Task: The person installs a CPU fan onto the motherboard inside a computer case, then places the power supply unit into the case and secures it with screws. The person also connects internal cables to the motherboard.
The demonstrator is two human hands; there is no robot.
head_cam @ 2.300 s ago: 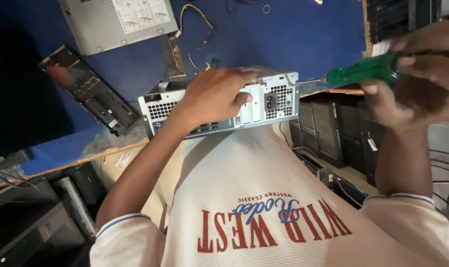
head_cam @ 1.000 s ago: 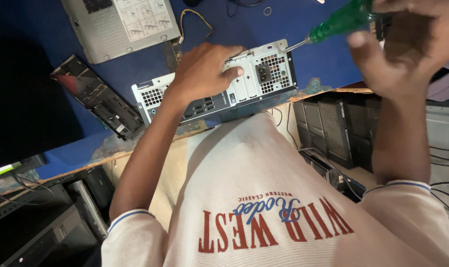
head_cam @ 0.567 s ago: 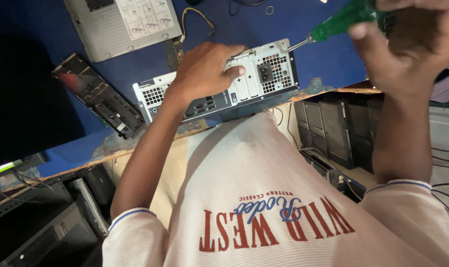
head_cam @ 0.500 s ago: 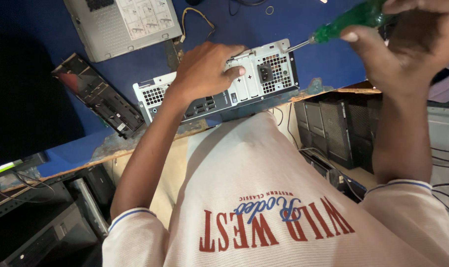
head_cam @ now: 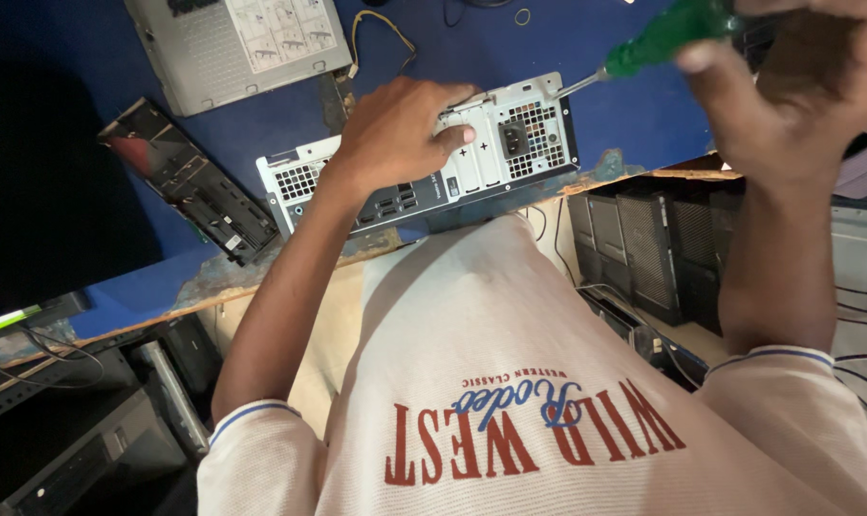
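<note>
A small silver desktop computer case (head_cam: 519, 143) stands on the blue table (head_cam: 634, 115), its rear panel with ports and fan grille facing me. My left hand (head_cam: 395, 129) rests on top of the case and grips it near the middle. My right hand (head_cam: 796, 86) is raised at the upper right, closed around a green-handled screwdriver (head_cam: 663, 36). The screwdriver's metal tip points down-left and sits just beside the case's top right corner.
A grey metal case cover (head_cam: 233, 43) lies at the top of the table. A black drive bracket (head_cam: 190, 191) lies to the left. Wires with yellow strands (head_cam: 381, 29) lie above the case. Dark computer towers (head_cam: 643, 248) stand under the table's worn edge on the right.
My right hand with the screwdriver rose from beside the case to the upper right, and the tip now points at the case's top right corner. My left hand stays on the case.
</note>
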